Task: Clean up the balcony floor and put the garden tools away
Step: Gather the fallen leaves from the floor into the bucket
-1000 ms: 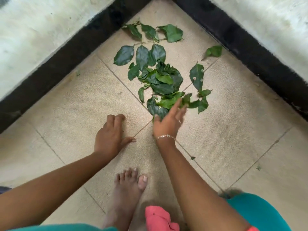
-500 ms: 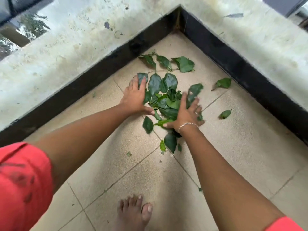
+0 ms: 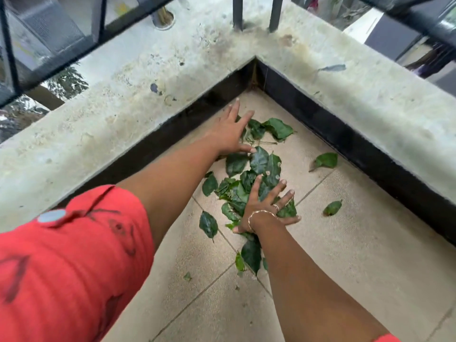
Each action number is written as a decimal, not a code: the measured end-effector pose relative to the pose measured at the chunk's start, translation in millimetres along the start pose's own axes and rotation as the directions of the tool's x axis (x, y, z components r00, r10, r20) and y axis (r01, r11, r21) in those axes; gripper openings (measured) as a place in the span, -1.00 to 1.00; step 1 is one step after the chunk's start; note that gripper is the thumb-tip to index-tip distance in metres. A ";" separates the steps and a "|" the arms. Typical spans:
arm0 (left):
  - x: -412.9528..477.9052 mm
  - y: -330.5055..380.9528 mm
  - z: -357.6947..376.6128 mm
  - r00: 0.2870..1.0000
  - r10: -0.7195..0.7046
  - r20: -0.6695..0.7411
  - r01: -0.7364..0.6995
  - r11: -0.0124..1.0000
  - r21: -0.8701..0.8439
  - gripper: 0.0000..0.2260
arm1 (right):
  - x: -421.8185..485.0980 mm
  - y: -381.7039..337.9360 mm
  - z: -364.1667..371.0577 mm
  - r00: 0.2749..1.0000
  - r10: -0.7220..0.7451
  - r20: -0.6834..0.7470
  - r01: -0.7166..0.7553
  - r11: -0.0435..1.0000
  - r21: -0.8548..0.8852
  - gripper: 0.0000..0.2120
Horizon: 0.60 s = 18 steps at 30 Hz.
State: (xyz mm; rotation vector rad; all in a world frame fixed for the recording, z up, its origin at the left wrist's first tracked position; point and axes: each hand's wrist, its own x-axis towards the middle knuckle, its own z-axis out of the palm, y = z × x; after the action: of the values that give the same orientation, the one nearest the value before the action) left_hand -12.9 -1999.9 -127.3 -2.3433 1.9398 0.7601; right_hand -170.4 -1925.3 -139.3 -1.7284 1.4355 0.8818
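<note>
Leaves (image 3: 249, 183) are lying loose on the tiled floor (image 3: 345, 243) in the balcony corner. Most are bunching in one heap, w/ a twiggy cluster (image 3: 274, 128) sitting deeper in near the black skirting (image 3: 345, 139), plus one stray leaf (image 3: 325, 160) and a second stray (image 3: 332, 208) lying apart on the right.

Handling, as a guess: they're looking thin, light, floppy and glossy, so prob. sliding over each other and slipping out of a one-handed grab. There's no single hold point, so it's better to be raking them together and scooping from both sides, pressing the heap between the palms. The stemmed ones could be going up by the twig.

The left hand (image 3: 229, 134) is reaching toward the corner, its fingers (image 3: 243, 119) straight and spread over the far cluster, gripping nothing. The right hand (image 3: 265, 208), wearing a bracelet (image 3: 259, 214), is pressing flat on the near side of the heap, its fingers (image 3: 256, 186) splayed wide and also holding nothing.

Vs. half a sec ago, the left hand is sitting further in: it was at the heap's left edge and is now covering the far leaves. The right hand is staying approx. where it was. The view is tilting up, so the railing (image 3: 74, 40) is now showing and the foot is out of shot.
</note>
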 end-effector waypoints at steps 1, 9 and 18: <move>6.9 -0.3 -2.2 1.000 -0.019 0.002 0.019 1.000 0.004 -0.13 | 0.5 0.2 -0.1 1.000 0.002 0.007 -0.002 1.000 -0.002 0.35; 4.6 8.1 16.7 0.998 -0.008 0.067 0.007 1.000 0.022 -0.14 | 3.7 -1.9 -2.3 0.998 0.046 0.050 -0.046 0.999 0.008 0.36; -33.9 21.3 51.8 0.959 0.280 -0.039 -0.282 0.958 -0.050 -0.23 | 5.0 -5.1 -5.6 0.995 0.085 0.059 -0.084 0.996 -0.034 0.33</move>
State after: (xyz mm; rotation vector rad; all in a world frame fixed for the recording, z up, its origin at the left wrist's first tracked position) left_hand -55.2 -1957.8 -154.3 -2.1438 2.3274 0.8030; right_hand -164.3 -1931.9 -140.2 -1.6606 1.4711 0.9985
